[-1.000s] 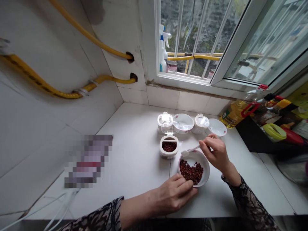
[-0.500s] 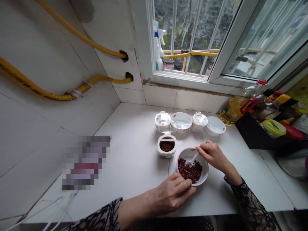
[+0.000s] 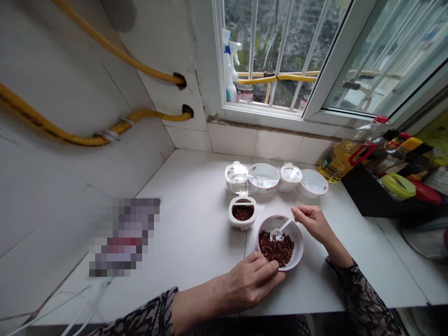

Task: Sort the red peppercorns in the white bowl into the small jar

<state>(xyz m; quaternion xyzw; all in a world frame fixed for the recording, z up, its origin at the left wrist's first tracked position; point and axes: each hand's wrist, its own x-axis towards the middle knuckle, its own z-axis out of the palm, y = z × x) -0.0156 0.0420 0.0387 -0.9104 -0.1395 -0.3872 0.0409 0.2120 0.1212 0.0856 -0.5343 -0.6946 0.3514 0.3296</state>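
A white bowl (image 3: 298,242) with a pink rim holds dark red dried peppercorn-like bits (image 3: 280,252). My left hand (image 3: 250,282) grips the bowl's near-left rim, thumb and fingers closed on it. Between the fingertips of my right hand (image 3: 311,221) is the handle of a small white spoon (image 3: 286,225); its scoop rests on the red bits. Just left of and behind the bowl stands a white seasoning jar (image 3: 242,224), its clear lid (image 3: 244,185) flipped up, with the same dark red bits inside.
Behind are two lidded jars (image 3: 236,173) (image 3: 290,175) and two white bowls (image 3: 264,176) (image 3: 314,182). An oil bottle (image 3: 338,158) and a black box (image 3: 364,196) of condiments stand at right. A blurred-out object (image 3: 126,238) lies at left, with white cables (image 3: 84,308).
My right hand has shifted slightly right, and the spoon's handle has tilted lower toward the right. My left hand and the bowl have stayed in place.
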